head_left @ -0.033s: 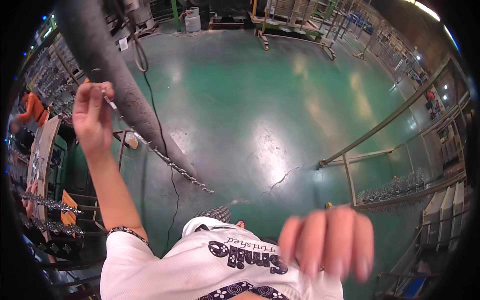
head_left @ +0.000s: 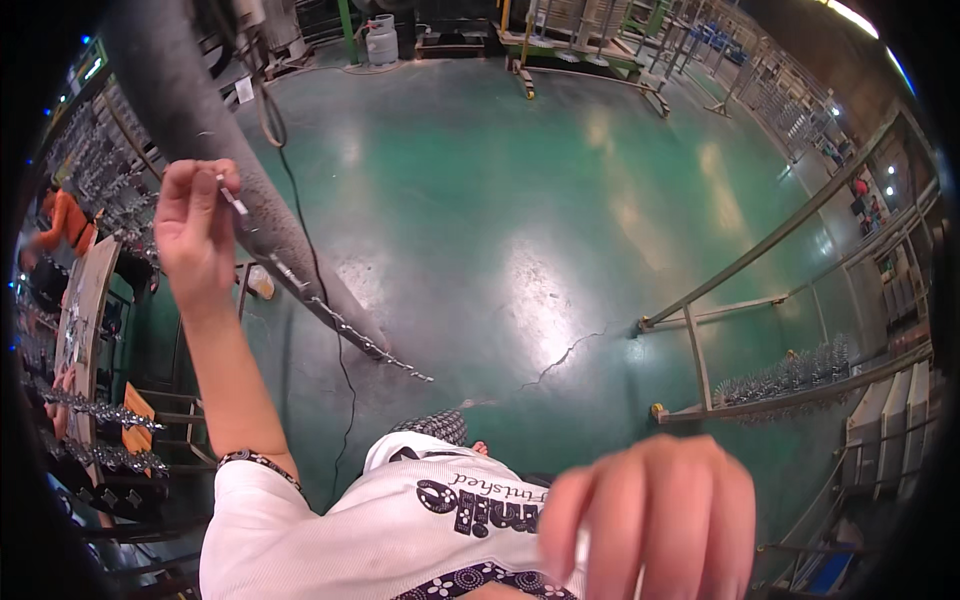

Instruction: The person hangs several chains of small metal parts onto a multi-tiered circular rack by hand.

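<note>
My left hand (head_left: 205, 215) is raised at the left, thumb and fingers pinched on a small silvery metal piece (head_left: 233, 197). Below it a thin strand set with small silvery pieces (head_left: 345, 325) slants down toward my waist. Part of the strand's upper end is hidden behind my fingers, so I cannot tell whether the pinched piece is joined to it. At the lower right my right hand (head_left: 650, 520) is in front of my shirt, fingers curled downward and slightly blurred. Pale slivers show between its fingers, but what they belong to is hidden.
Behind my left hand runs a thick grey pole (head_left: 255, 190), with a dark cable (head_left: 300, 215) beside it. A person in orange (head_left: 70, 222) works at a bench (head_left: 88, 290) on the left. Metal frame rails (head_left: 780, 240) stand right; a gas cylinder (head_left: 382, 42) stands far back.
My right hand has moved down and closer to me. My left hand and the silvery piece have shifted slightly right. The strand has swung a little.
</note>
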`<state>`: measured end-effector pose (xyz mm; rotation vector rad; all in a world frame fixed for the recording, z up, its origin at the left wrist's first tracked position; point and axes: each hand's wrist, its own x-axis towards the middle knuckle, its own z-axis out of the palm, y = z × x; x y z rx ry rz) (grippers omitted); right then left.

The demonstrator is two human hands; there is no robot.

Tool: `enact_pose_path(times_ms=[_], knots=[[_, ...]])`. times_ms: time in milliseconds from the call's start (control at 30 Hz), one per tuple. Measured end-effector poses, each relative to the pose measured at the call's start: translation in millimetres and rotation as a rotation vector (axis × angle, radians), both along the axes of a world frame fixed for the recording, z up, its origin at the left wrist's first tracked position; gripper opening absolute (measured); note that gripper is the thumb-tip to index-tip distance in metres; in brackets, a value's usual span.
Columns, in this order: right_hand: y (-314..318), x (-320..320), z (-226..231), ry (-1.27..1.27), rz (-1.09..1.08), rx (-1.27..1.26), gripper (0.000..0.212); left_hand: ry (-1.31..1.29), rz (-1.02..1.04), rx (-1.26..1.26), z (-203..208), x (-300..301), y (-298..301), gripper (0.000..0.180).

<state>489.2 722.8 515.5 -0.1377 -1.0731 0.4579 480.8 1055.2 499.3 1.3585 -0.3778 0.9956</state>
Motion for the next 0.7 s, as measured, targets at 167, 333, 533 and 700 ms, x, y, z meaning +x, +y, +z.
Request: enact_pose_path(times_ms=[167, 333, 533, 700], knots=[[-5, 1, 6, 0.275, -0.015, 0.33, 0.004, 0.031, -0.116, -0.014, -12, 89, -85, 0.007], [-43, 90, 3, 0.127, 0.281, -0.06, 0.011, 0.085, -0.191, -0.018, -41, 172, -121, 0.007], [-47, 201, 9, -0.007, -0.513, -0.162, 0.021, 0.084, -0.233, -0.004, -50, 281, -161, 0.008], [-54, 314, 20, -0.898, -1.469, 0.075, 0.023, 0.097, -0.214, 0.0, -51, 383, -186, 0.006]])
